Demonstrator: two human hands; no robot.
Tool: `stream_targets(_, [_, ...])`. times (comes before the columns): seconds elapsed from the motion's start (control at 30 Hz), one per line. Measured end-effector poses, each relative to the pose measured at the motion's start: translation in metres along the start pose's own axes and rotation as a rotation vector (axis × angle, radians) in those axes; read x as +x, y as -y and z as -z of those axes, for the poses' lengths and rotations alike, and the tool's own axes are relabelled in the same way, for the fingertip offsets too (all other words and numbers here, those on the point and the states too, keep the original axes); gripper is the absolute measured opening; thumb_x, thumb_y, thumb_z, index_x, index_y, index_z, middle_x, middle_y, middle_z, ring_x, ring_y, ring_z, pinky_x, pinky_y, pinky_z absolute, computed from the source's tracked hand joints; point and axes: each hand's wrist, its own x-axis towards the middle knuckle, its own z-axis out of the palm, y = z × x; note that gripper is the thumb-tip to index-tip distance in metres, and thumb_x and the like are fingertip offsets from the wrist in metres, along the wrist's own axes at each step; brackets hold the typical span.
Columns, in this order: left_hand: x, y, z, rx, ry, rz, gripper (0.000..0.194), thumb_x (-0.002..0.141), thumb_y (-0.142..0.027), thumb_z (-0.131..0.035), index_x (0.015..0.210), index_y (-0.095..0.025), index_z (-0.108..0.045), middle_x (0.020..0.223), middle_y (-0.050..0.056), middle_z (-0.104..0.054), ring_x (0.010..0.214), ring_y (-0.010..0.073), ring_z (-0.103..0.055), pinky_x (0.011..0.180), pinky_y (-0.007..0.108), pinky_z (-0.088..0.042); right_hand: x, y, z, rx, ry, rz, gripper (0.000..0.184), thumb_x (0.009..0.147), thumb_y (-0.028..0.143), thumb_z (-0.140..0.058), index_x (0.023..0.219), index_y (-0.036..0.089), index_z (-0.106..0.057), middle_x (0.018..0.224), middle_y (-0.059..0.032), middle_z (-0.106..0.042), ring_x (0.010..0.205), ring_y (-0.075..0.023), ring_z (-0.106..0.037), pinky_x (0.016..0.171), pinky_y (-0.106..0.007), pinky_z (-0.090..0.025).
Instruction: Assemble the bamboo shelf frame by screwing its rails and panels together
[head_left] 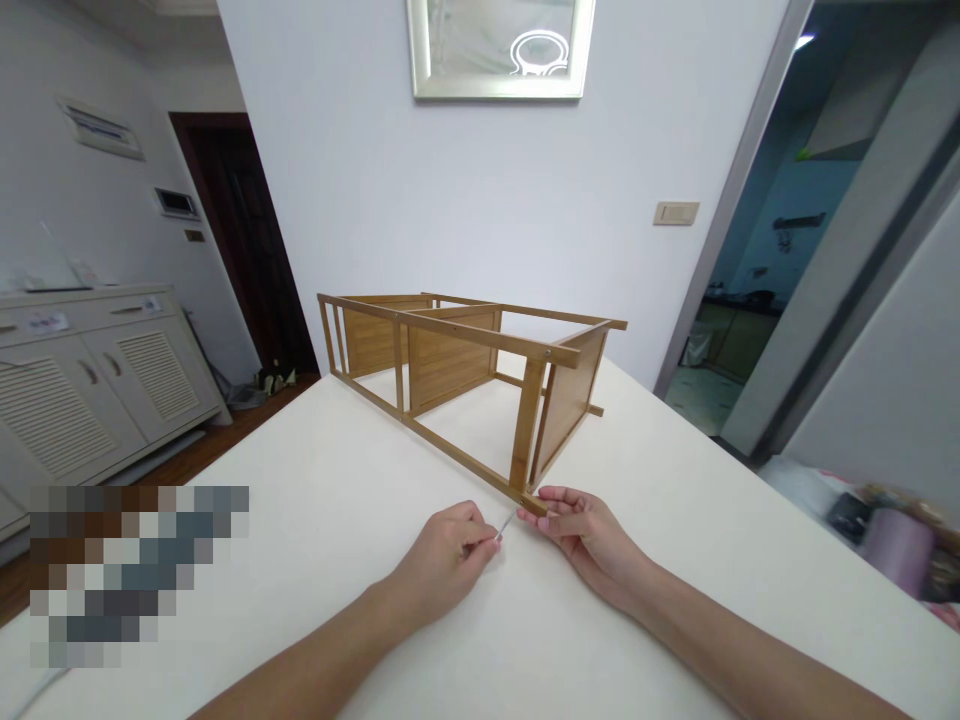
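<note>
A bamboo shelf rack (456, 362) lies on its side on the white table, its shelf panels standing upright between the long rails. My left hand (454, 560) is closed in a pinch around a thin silvery hex key (506, 523); the fingers cover most of it. The key's far tip reaches the near lower leg end of the rack, though the exact contact is too small to make out. Around that same leg end (535, 506), the thumb and fingers of my right hand (589, 540) are closed. A bolt head (547, 353) shows on the upper rail above.
The white table (300, 540) extends on both sides of the rack, with a wall behind it. A pixelated patch (135, 580) hides something at the table's left, where a white cable (41, 690) runs. Bags and other items (892, 535) sit beyond the right edge.
</note>
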Motion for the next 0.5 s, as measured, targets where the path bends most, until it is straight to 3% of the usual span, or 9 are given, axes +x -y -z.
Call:
stream_targets(0.13, [-0.0006,-0.0007,0.0007,-0.001,-0.01,-0.002,0.03,0.093,-0.024,-0.05,0.069,-0.018,-0.068,0.075,0.002,-0.055,0.069,0.0134,-0.053,0.061,0.024,-0.039,0.0032,-0.0012,0.004,0.017,0.014,-0.021,0.036,0.059,-0.005,-0.079,0.088,0.013,-0.067,0.064,0.0021,-0.062,0.089,-0.0213,-0.074,0.1,-0.031,-0.055])
stream_targets(0.33, [-0.0002,-0.002,0.0005,-0.017,-0.014,0.005,0.029,0.093,-0.024,-0.051,0.07,-0.018,-0.067,0.077,0.002,-0.055,0.07,0.0127,-0.054,0.06,0.023,-0.039,0.0041,-0.0014,0.0048,-0.011,0.046,-0.046,0.031,0.063,-0.005,-0.077,0.091,0.008,-0.07,0.087,-0.0103,-0.073,0.093,-0.0204,-0.074,0.096,-0.023,-0.056])
stream_targets(0.5, [-0.0003,-0.0032,-0.0001,-0.019,-0.019,-0.005,0.03,0.093,-0.024,-0.05,0.069,-0.018,-0.066,0.076,0.002,-0.055,0.069,0.0123,-0.053,0.061,0.024,-0.038,0.0014,0.0008,0.0028,-0.068,0.05,-0.068,0.029,0.064,0.001,-0.081,0.089,0.009,-0.071,0.082,-0.0088,-0.074,0.085,-0.0176,-0.074,0.092,-0.024,-0.058])
